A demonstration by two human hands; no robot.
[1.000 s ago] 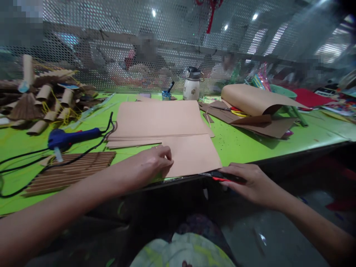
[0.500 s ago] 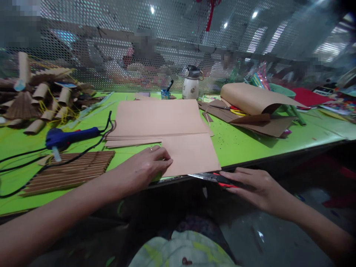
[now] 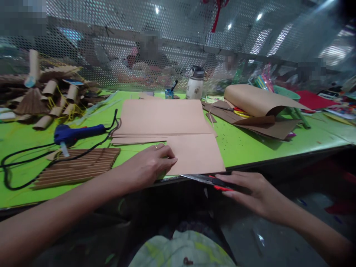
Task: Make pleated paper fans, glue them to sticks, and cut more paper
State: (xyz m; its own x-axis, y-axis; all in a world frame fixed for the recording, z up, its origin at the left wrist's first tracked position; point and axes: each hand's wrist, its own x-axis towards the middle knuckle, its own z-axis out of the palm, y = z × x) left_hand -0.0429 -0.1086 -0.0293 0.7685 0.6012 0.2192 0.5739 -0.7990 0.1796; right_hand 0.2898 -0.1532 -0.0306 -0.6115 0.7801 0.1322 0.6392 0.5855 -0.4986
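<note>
My left hand pinches the left edge of a tan paper sheet that reaches the front edge of the green table. In my right hand are scissors with red and black handles. Their blades point left along the sheet's near edge, at the table's rim; whether they touch the paper cannot be told. Behind the sheet lies a stack of larger tan paper, its front edges slightly fanned out.
A blue glue gun with black cable and a pleated brown cardboard piece are at left, with cardboard tubes behind. A bottle stands at the back. Rolled brown paper lies at right on the green table.
The scissors have shifted left along the sheet's near edge, relative to the paper. The whole view has moved slightly, so the table things appear further right.
</note>
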